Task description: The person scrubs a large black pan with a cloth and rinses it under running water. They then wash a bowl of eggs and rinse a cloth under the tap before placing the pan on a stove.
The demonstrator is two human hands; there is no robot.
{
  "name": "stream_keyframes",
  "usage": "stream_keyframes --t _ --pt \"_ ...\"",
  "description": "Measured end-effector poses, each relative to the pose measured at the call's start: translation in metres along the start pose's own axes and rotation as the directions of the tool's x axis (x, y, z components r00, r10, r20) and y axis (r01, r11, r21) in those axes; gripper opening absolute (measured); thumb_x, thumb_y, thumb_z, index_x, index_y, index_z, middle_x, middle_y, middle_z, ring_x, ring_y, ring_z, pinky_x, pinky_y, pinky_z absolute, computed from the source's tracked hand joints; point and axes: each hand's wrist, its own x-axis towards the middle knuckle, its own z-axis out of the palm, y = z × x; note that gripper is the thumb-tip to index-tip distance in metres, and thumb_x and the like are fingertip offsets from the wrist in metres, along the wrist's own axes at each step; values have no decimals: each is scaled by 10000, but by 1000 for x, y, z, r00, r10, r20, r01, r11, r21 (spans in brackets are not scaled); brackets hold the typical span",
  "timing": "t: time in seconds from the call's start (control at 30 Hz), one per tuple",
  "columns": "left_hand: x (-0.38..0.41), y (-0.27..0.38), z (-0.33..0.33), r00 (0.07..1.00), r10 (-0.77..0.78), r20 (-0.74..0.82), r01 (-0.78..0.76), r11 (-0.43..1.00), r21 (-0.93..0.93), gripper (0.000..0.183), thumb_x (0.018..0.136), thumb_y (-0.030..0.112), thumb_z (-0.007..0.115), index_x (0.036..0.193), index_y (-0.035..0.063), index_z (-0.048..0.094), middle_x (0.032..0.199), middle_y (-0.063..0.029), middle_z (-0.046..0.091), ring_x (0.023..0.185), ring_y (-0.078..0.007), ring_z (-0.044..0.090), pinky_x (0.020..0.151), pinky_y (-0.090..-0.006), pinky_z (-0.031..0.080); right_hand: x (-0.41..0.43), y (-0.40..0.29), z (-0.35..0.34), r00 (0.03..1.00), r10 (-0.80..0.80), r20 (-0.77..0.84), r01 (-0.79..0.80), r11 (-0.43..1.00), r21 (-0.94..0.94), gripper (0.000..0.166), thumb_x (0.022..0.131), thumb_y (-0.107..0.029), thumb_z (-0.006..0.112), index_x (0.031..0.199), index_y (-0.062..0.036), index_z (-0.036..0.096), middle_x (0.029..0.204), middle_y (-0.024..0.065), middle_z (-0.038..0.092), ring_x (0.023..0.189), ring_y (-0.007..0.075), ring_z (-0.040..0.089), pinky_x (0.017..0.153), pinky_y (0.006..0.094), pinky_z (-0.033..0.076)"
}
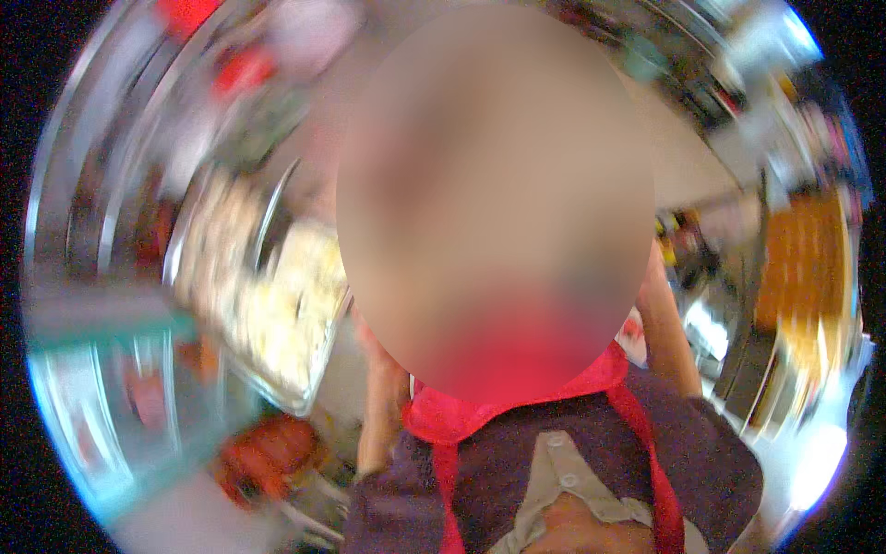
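A large blurred oval covers the middle of the view and hides both my hands. My left forearm runs up into its lower left edge, and my right forearm goes in behind its right edge. Whether either hand holds anything cannot be seen. To the left of the oval is a metal-rimmed tray filled with pale yellow-white pieces, too smeared to name. The red apron I wear hangs over a dark shirt. A small red-and-white thing shows beside my right forearm.
Metal shelving curves along the left rim. A teal-edged glass panel or case stands lower left, near a blurred red-brown object. Two red things lie upper left. An orange-brown panel or box is at right.
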Motion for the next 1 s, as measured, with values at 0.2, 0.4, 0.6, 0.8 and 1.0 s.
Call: stream_keyframes --t 0.2,0.4,0.6,0.8,1.0 --pt "95 -31 143 958 -231 168 236 972 -15 402 724 235 496 1081 51 481 1086 -86 500 1040 -220 470 911 -338 357 81 -58 -96 965 215 -153 -134 899 418 271 743 -165 522 967 -15 542 885 108 601 760 224 582 658 342 482" --pt "209 -39 198 876 -315 366 292 949 119 417 687 156 497 1082 24 477 1047 -87 507 997 -225 489 887 -329 378 68 -104 -76 809 7 -588 212 929 303 241 749 -183 500 916 -27 578 846 96 617 695 196 581 562 302 466" --pt "307 -59 355 780 -384 493 255 916 310 412 708 149 523 1087 -7 482 1004 -92 519 944 -210 509 844 -313 402 103 -104 -153 769 63 -636 380 756 534 226 773 -207 480 919 -50 551 829 107 607 644 221 573 489 317 462" --pt "394 -124 469 719 -466 516 316 880 354 347 756 180 526 1048 -6 502 969 -87 533 888 -193 525 788 -301 423 188 -131 -199 632 116 -766 474 724 501 236 773 -214 462 917 -44 538 813 111 599 603 232 553 470 342 454" --pt "479 -159 605 733 -506 454 402 862 310 306 789 179 534 1037 3 506 999 -104 530 906 -215 531 787 -322 435 332 -265 -258 701 66 -710 507 655 561 221 746 -200 487 883 -34 540 801 113 601 590 205 552 466 311 451"
